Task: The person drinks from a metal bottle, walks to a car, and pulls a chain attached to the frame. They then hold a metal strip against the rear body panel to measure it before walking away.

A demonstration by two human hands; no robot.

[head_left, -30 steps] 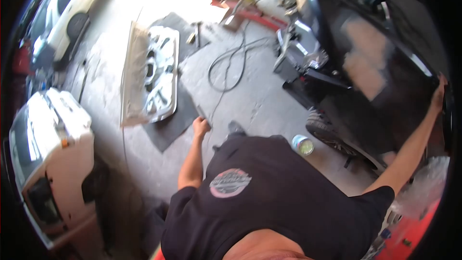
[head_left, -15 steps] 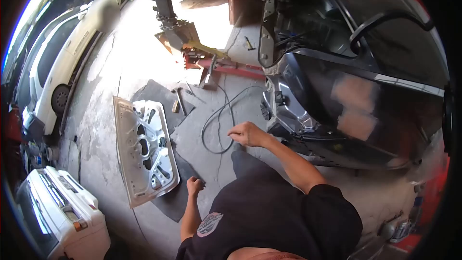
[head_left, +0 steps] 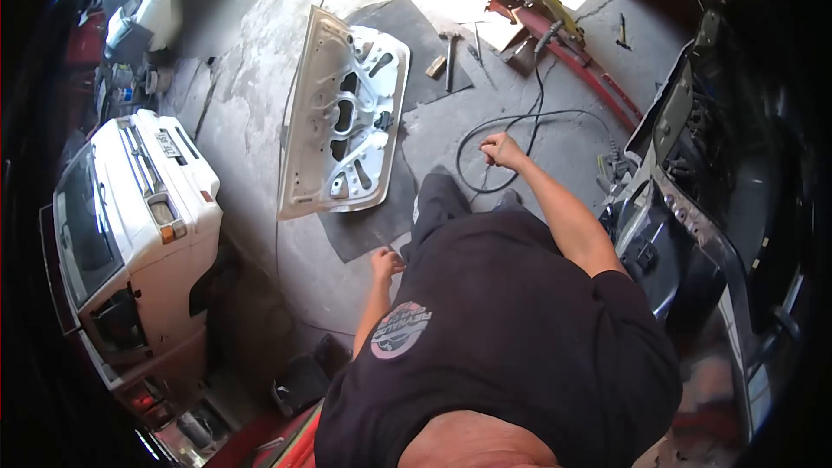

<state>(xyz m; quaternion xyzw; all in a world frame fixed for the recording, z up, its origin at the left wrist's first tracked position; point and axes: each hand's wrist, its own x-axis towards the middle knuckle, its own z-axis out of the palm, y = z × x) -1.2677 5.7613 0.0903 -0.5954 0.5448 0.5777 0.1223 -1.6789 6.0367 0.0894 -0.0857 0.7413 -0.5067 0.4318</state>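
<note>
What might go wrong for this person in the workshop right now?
The black cable loops on the floor just ahead of the person's legs; a foot may catch in it. The white panel and hammer on the floor to the left could also trip them. The stripped black car stands close on the right; its bare edges might scrape an arm.

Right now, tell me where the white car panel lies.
In the head view the white panel lies flat on a dark mat on the floor, left of centre, between the white car and the black cable, ahead of the left hand.
</note>
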